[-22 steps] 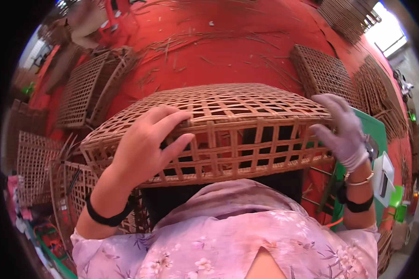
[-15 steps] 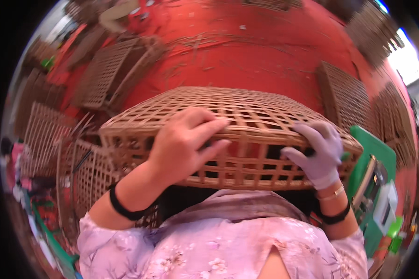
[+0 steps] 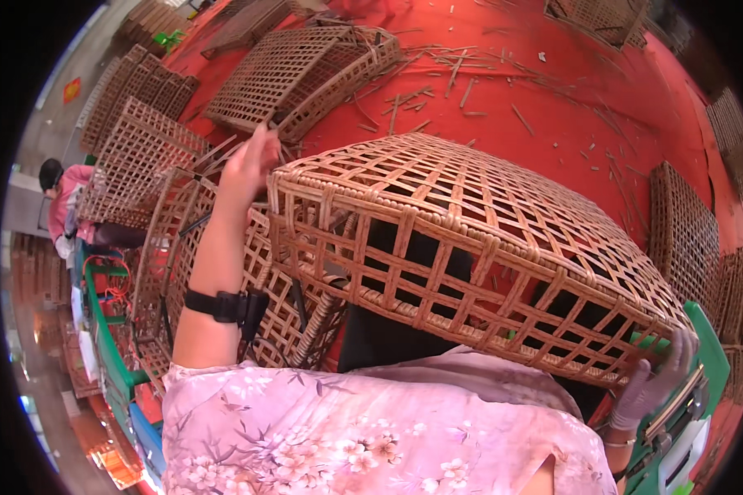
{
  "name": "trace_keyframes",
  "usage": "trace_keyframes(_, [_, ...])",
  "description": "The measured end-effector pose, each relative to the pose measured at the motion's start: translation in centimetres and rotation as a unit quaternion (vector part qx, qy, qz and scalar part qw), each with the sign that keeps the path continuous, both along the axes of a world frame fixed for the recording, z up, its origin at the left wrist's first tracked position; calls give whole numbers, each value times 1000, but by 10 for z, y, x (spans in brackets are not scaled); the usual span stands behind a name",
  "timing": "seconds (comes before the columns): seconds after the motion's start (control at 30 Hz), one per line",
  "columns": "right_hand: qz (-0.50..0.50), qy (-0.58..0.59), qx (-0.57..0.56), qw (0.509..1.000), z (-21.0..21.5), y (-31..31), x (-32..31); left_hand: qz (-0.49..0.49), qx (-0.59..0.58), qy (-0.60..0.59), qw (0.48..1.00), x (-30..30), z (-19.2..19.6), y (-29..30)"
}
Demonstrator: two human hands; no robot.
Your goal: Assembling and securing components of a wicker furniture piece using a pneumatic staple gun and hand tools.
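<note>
Across my lap lies a large brown woven rattan basket (image 3: 421, 227), its lattice base facing up and its right end tilted down toward me. My left hand (image 3: 252, 161) is bare and reaches beside the far left corner, its fingers stretched upward; whether it touches the rattan I cannot tell. At the near right corner is my right hand (image 3: 656, 384) in a pale glove, slightly blurred. Its fingers are extended along the corner, with the thumb apart. A black band (image 3: 219, 305) circles my left forearm.
Other woven baskets (image 3: 281, 74) stand on the red floor (image 3: 504, 91) ahead, among scattered rattan scraps (image 3: 454, 70). A lattice piece (image 3: 297, 322) leans at my left. To the right is a green board (image 3: 710, 346) with tools. A person in pink (image 3: 70, 198) sits far left.
The basket has turned, its left end swinging away and its right end coming nearer. My hands have moved apart from its near edge to its opposite corners. My view has shifted too.
</note>
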State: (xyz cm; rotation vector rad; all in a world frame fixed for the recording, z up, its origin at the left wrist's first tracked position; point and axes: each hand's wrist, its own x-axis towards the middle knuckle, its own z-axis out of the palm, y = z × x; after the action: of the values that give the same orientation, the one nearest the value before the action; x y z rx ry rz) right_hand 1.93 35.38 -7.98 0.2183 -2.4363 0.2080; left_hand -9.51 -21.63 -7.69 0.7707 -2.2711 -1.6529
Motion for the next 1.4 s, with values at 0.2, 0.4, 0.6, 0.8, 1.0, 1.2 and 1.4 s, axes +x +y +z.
trace_keyframes(0.2, [9,40,51,998,-10,8,-19,-62,306,-164,936,24,-97,-11])
trace_keyframes(0.4, [3,102,-13,995,-11,50,-73,-78,409,-147,897,18,-140,40])
trace_keyframes(0.6, [-64,123,-21,990,-27,68,-106,-80,461,-117,876,19,-161,58])
trace_keyframes(0.8, [-125,143,-132,973,-49,110,-126,-74,511,-63,854,19,-158,59])
trace_keyframes(1.0, [-196,168,-196,946,-84,149,-183,-219,654,79,720,-24,-78,54])
trace_keyframes(1.2, [-284,-8,-540,792,-109,82,-243,-304,722,137,606,7,48,129])
trace_keyframes(1.4, [-16,-268,-787,555,-116,96,-229,-154,643,10,750,56,77,255])
